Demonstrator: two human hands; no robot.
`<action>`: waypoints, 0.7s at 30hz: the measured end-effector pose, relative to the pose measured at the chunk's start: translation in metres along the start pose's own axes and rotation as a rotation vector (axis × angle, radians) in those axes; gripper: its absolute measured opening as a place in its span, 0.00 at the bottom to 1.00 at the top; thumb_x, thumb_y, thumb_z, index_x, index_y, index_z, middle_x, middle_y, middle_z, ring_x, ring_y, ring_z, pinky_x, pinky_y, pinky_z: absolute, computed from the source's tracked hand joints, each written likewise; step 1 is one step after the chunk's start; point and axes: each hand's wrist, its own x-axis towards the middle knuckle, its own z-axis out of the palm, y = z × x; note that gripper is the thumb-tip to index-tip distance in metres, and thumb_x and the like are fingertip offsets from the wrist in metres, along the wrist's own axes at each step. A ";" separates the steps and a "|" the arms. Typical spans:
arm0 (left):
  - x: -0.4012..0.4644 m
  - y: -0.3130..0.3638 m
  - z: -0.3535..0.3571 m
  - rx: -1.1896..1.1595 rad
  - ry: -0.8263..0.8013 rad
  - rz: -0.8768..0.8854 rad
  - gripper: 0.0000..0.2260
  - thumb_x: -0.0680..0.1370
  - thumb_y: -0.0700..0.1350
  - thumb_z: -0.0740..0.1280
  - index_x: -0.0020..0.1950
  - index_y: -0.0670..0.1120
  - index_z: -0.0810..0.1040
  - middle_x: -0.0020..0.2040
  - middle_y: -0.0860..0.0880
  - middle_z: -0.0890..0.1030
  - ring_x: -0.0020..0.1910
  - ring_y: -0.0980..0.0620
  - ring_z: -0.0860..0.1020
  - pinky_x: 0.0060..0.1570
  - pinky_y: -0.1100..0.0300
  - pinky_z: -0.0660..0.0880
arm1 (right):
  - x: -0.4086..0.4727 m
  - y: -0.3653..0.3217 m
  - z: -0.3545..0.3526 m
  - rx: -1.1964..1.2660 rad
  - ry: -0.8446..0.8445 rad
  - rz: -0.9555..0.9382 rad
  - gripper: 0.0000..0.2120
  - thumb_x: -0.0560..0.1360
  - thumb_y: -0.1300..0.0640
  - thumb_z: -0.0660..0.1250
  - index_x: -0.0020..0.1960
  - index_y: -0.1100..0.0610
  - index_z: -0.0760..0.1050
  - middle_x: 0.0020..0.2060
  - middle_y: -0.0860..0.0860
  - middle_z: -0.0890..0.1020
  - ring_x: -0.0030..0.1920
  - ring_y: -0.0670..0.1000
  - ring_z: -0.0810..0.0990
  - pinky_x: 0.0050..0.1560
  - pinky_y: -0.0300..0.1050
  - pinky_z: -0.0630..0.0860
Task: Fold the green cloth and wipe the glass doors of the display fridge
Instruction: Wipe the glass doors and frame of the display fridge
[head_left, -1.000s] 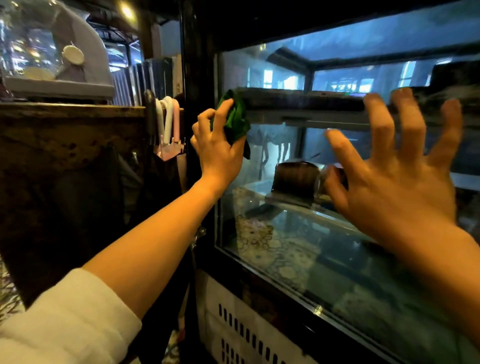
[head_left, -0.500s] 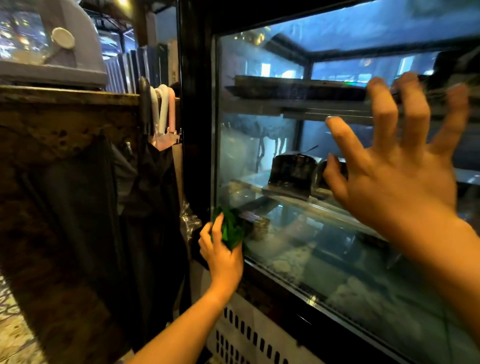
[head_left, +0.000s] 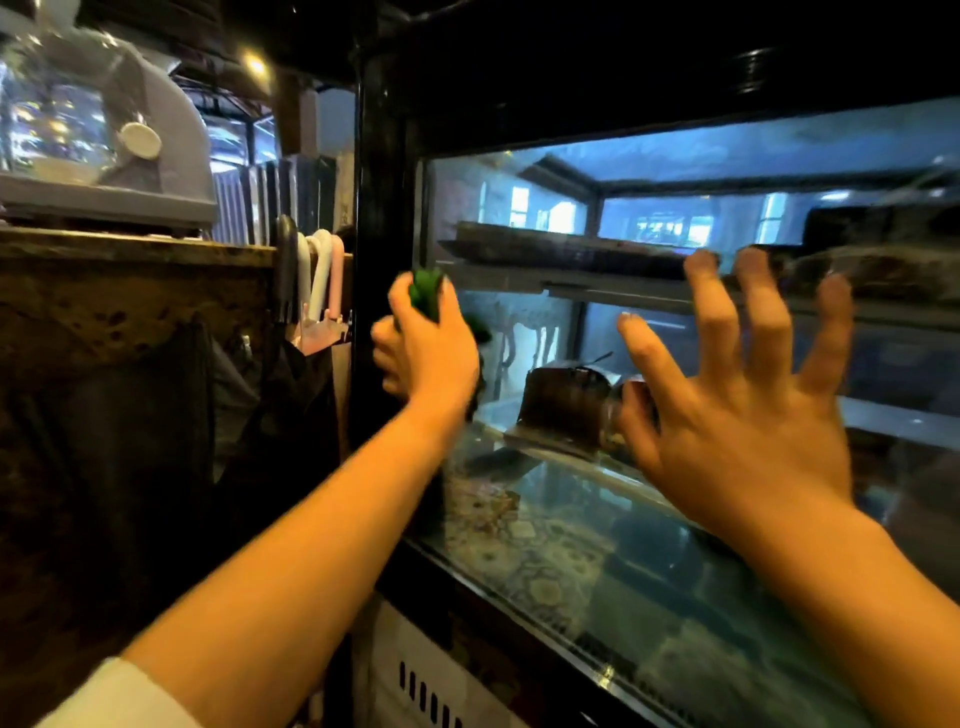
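At the left edge of the glass door (head_left: 649, 545), a green cloth (head_left: 425, 297) is held bunched up in the left hand (head_left: 428, 345). The fingers are curled around the cloth, and only a small bit of green can be seen above the knuckles, with another bit poking out on the right side of the hand. The hand is a little blurred. It is placed where the glass meets the black frame (head_left: 382, 260) of the display fridge, about level with the upper shelf (head_left: 571, 254) inside. Whether the cloth is pressed on the glass cannot be told. A white sleeve (head_left: 119, 696) is seen at the bottom left corner, pushed up on the left arm.

Further right, the right hand (head_left: 743, 410) is held up in front of the glass with its fingers spread wide and straight. Nothing is held in it. Its fingertips (head_left: 701, 262) seem to be laid on the glass, but this cannot be told for sure.

Behind the glass, a dark brown container (head_left: 563, 405) is seen on the lower shelf, partly hidden by the right hand. Long dark trays are seen on the upper shelf. Blue windows and lights are mirrored in the glass.

Left of the fridge, a stone counter (head_left: 130, 249) is seen with a grey and clear machine (head_left: 104, 140) set on top. Pale curved handles (head_left: 319, 275) are hung beside it, close to the black frame.
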 end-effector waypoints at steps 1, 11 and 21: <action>0.013 0.025 0.004 -0.033 -0.033 -0.015 0.19 0.79 0.64 0.57 0.69 0.61 0.64 0.67 0.42 0.67 0.65 0.39 0.65 0.65 0.42 0.61 | 0.001 0.001 -0.003 0.011 -0.014 -0.003 0.22 0.78 0.46 0.59 0.70 0.52 0.71 0.75 0.64 0.62 0.76 0.67 0.55 0.73 0.72 0.43; -0.032 0.139 -0.007 -0.199 -0.391 0.144 0.23 0.79 0.67 0.54 0.72 0.59 0.64 0.66 0.43 0.63 0.64 0.40 0.63 0.70 0.39 0.59 | 0.012 0.005 -0.051 0.441 -0.091 0.137 0.31 0.76 0.46 0.60 0.77 0.51 0.61 0.72 0.63 0.66 0.73 0.64 0.61 0.74 0.66 0.53; -0.110 0.178 -0.038 -0.718 -0.953 -0.207 0.18 0.82 0.58 0.55 0.48 0.46 0.76 0.44 0.46 0.78 0.47 0.48 0.80 0.49 0.56 0.77 | 0.042 0.005 -0.066 0.401 -0.079 0.017 0.28 0.82 0.54 0.53 0.77 0.67 0.56 0.77 0.64 0.56 0.78 0.64 0.52 0.76 0.61 0.54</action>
